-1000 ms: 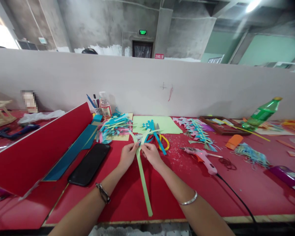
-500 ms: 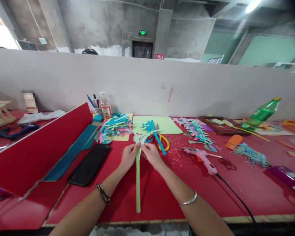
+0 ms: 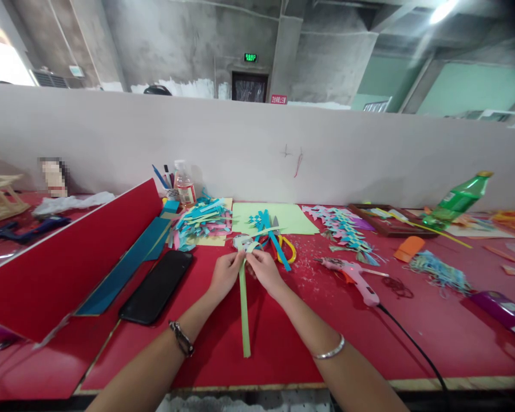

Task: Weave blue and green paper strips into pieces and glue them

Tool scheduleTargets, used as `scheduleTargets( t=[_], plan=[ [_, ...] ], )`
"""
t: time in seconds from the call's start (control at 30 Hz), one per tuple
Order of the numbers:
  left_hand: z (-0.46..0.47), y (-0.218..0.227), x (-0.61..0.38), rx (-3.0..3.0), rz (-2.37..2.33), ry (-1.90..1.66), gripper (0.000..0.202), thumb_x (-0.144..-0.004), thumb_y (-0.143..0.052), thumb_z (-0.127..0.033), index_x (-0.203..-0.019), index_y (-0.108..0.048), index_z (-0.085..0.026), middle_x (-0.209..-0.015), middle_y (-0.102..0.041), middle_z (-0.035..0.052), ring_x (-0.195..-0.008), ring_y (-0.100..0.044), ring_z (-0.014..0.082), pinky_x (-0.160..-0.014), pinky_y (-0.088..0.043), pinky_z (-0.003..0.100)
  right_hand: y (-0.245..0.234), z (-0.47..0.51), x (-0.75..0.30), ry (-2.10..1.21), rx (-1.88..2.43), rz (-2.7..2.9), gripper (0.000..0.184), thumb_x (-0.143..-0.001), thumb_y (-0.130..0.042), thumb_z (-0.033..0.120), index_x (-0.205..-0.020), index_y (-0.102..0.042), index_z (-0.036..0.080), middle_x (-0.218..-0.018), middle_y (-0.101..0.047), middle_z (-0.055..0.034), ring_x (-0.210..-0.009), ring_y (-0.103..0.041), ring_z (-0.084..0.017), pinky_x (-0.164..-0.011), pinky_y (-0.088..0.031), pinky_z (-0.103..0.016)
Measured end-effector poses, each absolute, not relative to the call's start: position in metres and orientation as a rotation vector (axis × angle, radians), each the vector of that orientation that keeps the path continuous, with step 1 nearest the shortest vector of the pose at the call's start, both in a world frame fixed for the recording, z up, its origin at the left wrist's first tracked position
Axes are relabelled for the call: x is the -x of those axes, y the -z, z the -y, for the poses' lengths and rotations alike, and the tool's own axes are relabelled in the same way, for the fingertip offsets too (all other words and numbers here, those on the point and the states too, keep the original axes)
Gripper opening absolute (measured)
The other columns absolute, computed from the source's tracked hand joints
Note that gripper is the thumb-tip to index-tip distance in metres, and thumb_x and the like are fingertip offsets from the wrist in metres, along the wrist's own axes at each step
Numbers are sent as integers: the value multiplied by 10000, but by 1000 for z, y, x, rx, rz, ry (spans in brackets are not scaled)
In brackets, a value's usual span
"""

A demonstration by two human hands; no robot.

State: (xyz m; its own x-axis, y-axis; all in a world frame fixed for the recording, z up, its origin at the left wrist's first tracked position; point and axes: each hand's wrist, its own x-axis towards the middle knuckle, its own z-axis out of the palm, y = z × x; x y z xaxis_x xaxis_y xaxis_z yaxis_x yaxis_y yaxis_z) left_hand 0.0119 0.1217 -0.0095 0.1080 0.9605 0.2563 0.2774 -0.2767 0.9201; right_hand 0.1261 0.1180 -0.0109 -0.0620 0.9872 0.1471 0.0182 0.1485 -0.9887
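Note:
Pinched between the fingertips of my left hand (image 3: 225,272) and my right hand (image 3: 264,270) are pale green paper strips (image 3: 245,315). One end hangs down toward me; other ends loop and stick out beyond my fingers to the upper right. Both hands are closed and nearly touch each other. Just past them lie blue woven paper strips (image 3: 264,220) and scissors with red and yellow handles (image 3: 288,250), partly covered by the strips. Where the strips cross is hidden by my fingers.
Left of my hands lies a black phone (image 3: 157,286) beside a red upright board (image 3: 77,252). A paper strip pile (image 3: 203,220) is behind. To the right are a pink glue gun (image 3: 352,274) with its cord, woven paper chains (image 3: 347,232) and a green bottle (image 3: 459,197).
The hanging green strip has swung slightly right and its lower end has risen a little. The strip ends above my fingers have shifted and fold over more. Both hands keep their hold.

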Motion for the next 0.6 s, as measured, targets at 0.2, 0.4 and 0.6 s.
scheduleTargets(
  t=[0.2, 0.4, 0.6],
  plan=[
    [-122, 9, -12, -1643, -1215, -1207, 460, -766, -354, -521, -533, -464, -141, -443, -318, -52, -443, -300, 75, -433, -229, 193, 8, -118, -128, -1098, 1084, 1316, 267, -714, -454, 362, -524, -370, 195, -400, -362, 74, -379, -321, -67, -398, -238, -213],
    [-121, 7, -14, -1679, -1171, -1147, 473, -720, -399, -547, -514, -487, -130, -468, -395, -32, -471, -344, 86, -455, -260, 198, 5, -116, -127, -1095, 1056, 1347, 297, -725, -446, 412, -543, -348, 198, -432, -315, 78, -403, -300, -66, -401, -222, -210],
    [-121, 7, -12, -1659, -1207, -1200, 455, -730, -393, -536, -506, -423, -140, -483, -326, -40, -480, -303, 76, -448, -228, 198, 2, -112, -126, -1087, 1036, 1398, 297, -705, -477, 360, -527, -299, 201, -448, -241, 86, -412, -235, -57, -411, -194, -208]
  ],
)
